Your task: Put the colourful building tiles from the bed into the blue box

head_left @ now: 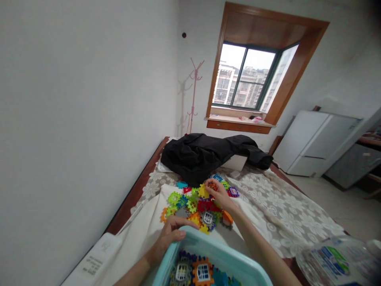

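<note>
On the bed, at 12 o'clock from the tub, lie toothed plastic tiles. Right grip pinches an orange tile; left grip closes on the smooth tub rim.

Daylight is coming through a wood-framed window at twelve o'clock; a white refrigerator is standing at two o'clock by white walls.
</note>
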`<state>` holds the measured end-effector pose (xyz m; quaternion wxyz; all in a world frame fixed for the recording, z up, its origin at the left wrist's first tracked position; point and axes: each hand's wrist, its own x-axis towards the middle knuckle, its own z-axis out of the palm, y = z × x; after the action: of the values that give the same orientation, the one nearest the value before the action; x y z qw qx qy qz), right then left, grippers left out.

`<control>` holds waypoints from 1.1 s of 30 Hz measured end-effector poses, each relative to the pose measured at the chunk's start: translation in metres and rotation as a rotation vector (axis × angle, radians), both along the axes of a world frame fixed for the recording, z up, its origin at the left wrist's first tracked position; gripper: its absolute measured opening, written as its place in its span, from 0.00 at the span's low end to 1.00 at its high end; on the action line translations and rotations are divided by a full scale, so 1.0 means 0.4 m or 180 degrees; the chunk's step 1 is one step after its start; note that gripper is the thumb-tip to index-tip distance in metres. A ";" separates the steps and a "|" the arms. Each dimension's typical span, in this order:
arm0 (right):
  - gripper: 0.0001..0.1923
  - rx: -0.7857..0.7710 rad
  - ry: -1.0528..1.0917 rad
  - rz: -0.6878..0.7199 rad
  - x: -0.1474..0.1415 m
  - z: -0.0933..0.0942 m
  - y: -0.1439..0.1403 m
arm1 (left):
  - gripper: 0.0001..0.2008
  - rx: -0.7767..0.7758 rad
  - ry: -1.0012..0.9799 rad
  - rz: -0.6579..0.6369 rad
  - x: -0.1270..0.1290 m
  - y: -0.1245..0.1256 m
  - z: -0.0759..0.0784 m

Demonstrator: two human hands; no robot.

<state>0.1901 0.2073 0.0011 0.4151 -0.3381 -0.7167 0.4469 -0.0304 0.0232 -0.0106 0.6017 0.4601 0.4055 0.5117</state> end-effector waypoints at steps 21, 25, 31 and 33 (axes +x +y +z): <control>0.31 0.0786 -0.1201 0.4000 0.015 0.300 -0.319 | 0.20 -0.0053 -0.0006 0.0089 -0.002 0.003 -0.023; 0.27 0.0334 -0.1258 0.2564 0.065 0.310 -0.231 | 0.20 -0.0029 -0.0004 0.0059 -0.002 0.001 -0.011; 0.45 0.0295 -0.2123 0.1197 0.080 0.158 -0.125 | 0.20 -0.0079 -0.0089 -0.0019 0.000 -0.006 0.006; 0.49 0.0306 -0.2704 0.0911 0.067 0.104 -0.112 | 0.21 -0.0052 -0.0073 -0.0078 -0.002 -0.003 0.005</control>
<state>0.2170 0.1625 0.0428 0.0334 -0.3693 -0.8831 0.2876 -0.0311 0.0220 -0.0086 0.6162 0.4542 0.3971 0.5062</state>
